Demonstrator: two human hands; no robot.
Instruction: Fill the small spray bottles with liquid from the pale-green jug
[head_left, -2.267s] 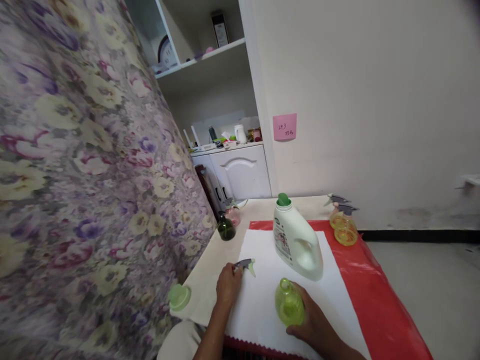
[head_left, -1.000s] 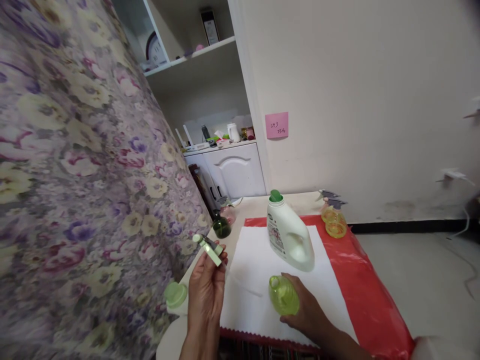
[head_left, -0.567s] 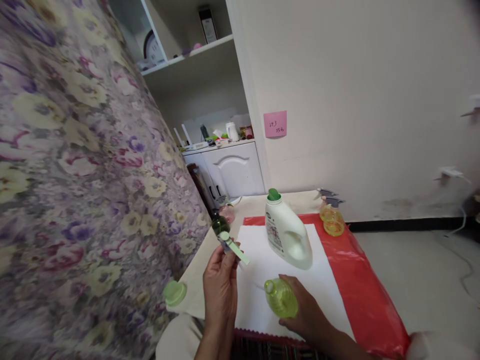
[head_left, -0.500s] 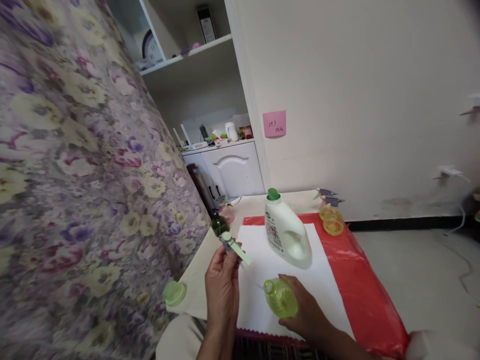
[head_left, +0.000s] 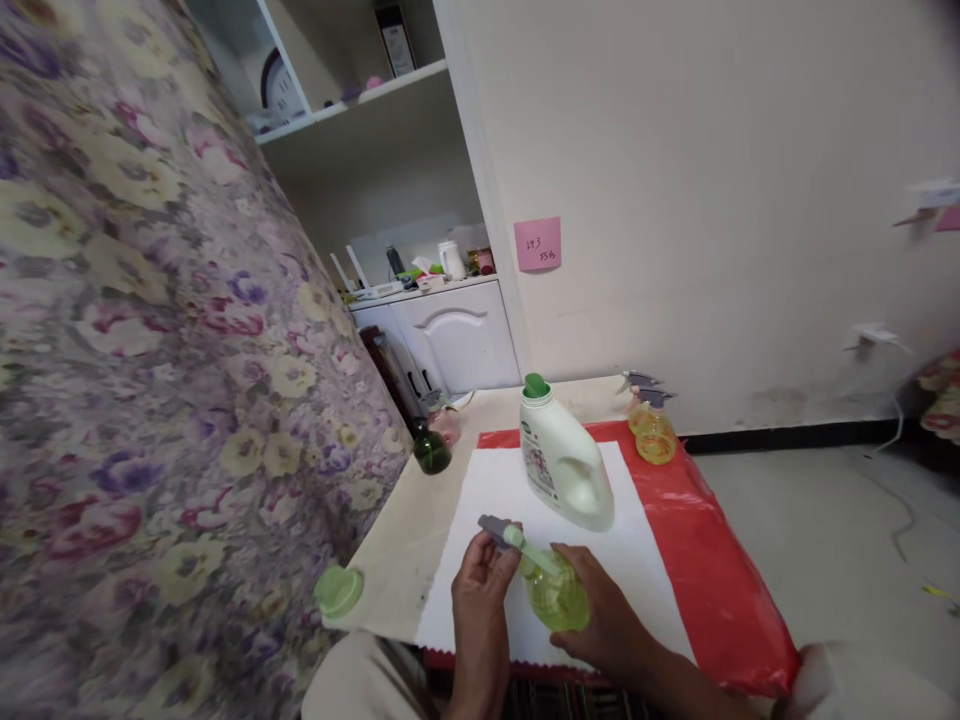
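My right hand (head_left: pixel 604 620) is wrapped round a small yellow-green spray bottle (head_left: pixel 556 594) that rests on the white cloth (head_left: pixel 487 480). My left hand (head_left: pixel 480 580) pinches a grey and pale-green spray head (head_left: pixel 504 533) and holds it at the mouth of that bottle, its tube pointing into the neck. Whether the head is seated on the neck I cannot tell. Both hands are closed on what they hold.
A white detergent jug with a green cap (head_left: pixel 561 460) stands behind the hands. Two yellow spray bottles (head_left: pixel 651 432) sit at the back right on the red sheet (head_left: pixel 720 580). A dark green bottle (head_left: pixel 432 452) and a green lid (head_left: pixel 338 591) lie left. A floral curtain (head_left: pixel 150 350) hangs left.
My left hand lifted the spray head off the cloth, turned it in the air, then carried it right and down to the mouth of the bottle in my right hand.
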